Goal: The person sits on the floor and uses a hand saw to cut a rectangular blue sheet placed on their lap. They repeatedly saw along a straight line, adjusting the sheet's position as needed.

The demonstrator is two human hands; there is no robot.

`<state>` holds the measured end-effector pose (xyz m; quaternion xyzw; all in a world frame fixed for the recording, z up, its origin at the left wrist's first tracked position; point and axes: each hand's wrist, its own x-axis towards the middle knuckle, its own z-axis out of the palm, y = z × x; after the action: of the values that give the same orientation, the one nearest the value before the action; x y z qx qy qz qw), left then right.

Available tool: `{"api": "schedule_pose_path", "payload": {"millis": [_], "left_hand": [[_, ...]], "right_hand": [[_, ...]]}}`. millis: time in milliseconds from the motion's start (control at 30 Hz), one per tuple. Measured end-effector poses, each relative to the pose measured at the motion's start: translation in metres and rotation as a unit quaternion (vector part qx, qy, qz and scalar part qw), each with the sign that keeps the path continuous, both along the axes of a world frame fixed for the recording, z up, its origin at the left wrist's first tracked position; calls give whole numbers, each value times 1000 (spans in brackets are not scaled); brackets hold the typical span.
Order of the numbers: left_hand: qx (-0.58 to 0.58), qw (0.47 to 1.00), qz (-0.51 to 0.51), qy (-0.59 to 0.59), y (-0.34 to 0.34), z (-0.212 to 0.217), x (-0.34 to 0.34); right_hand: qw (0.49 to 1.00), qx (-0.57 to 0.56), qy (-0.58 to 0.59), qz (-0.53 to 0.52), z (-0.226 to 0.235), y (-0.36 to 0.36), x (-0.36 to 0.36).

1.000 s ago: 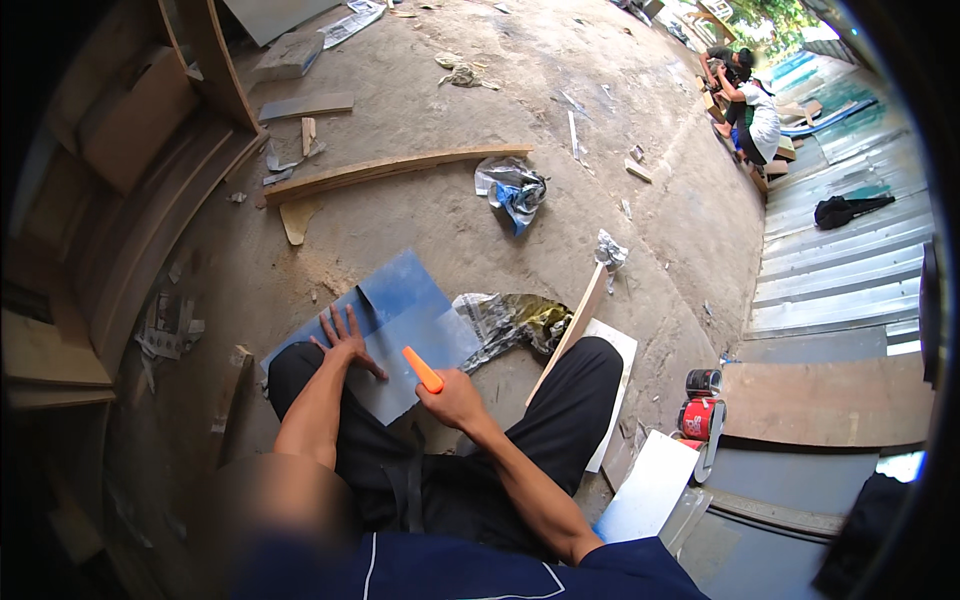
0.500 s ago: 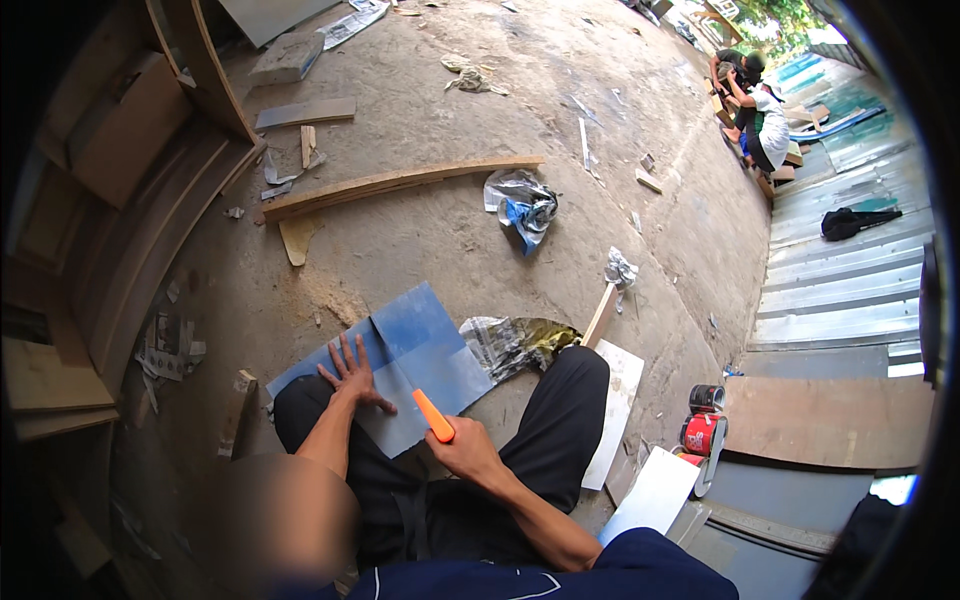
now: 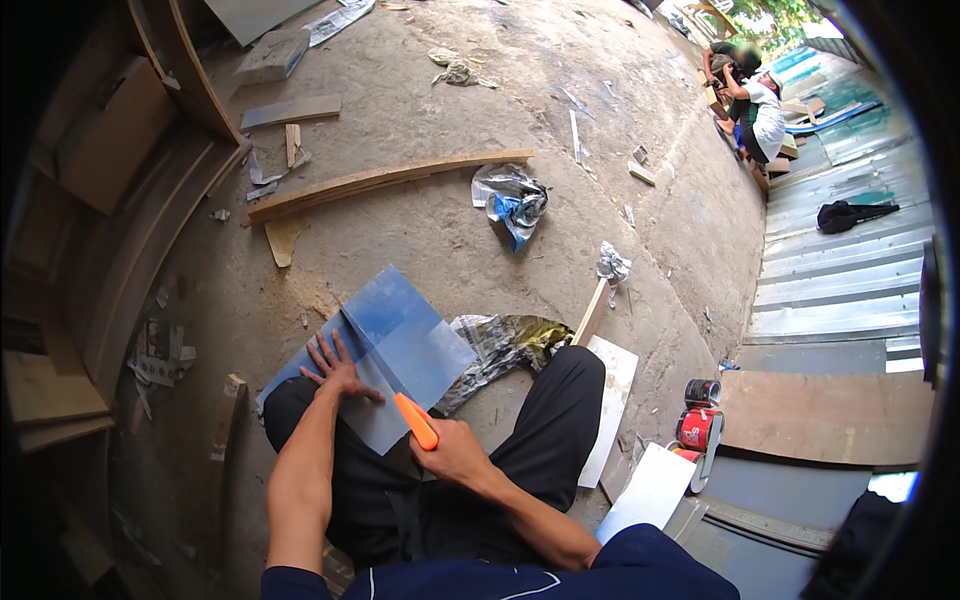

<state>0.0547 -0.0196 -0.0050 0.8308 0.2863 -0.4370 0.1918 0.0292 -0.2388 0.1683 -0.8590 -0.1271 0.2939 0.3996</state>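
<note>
A flat blue-grey board (image 3: pixel 412 335) lies across my lap and left knee. My left hand (image 3: pixel 340 375) rests flat on its left part, fingers spread, pressing on the surface. In my right hand (image 3: pixel 452 452) is the orange handle of a handsaw (image 3: pixel 415 420), gripped at the board's near edge. The saw's thin blade shows nearly edge-on as a dark line running away from me across the board. How deep the blade sits in the board cannot be made out.
Beyond the board lie a long wooden strip (image 3: pixel 390 183) and crumpled paper (image 3: pixel 513 200). Wooden cabinet framing (image 3: pixel 160 215) stands at the left. To my right are cans (image 3: pixel 698 428), a white panel (image 3: pixel 610 405) and a brown board (image 3: pixel 820 417). Two people (image 3: pixel 750 100) crouch far right.
My right hand and the saw handle have shifted slightly left and down. My left hand stays spread on the board. The whole view has moved a little.
</note>
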Motion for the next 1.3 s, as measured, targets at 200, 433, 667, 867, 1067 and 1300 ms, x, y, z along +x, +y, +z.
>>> {"api": "schedule_pose_path", "payload": {"millis": [200,433,667,867,1067,1300], "left_hand": [[6,1000,-4,-5,-1,-12,-6],[5,1000,7,-26,0,-10,-2],[-19,996,-69,-49,-5,8,-9],[-9,998,-58,-31,-5,11,-4],[-10,999,-22,-42,-9,0,-2],[-22,998,-50,-43,-3,2,-14]], "right_hand": [[999,-16,-5,34,-31,6,6],[999,-15,-30,34,-29,20,19],[1000,-7,23,-8,9,-4,-4],[999,10,-53,-6,-8,-1,-5],[999,2,-39,9,-58,23,29],[1000,16,-24,-5,-3,-5,-14]]}}
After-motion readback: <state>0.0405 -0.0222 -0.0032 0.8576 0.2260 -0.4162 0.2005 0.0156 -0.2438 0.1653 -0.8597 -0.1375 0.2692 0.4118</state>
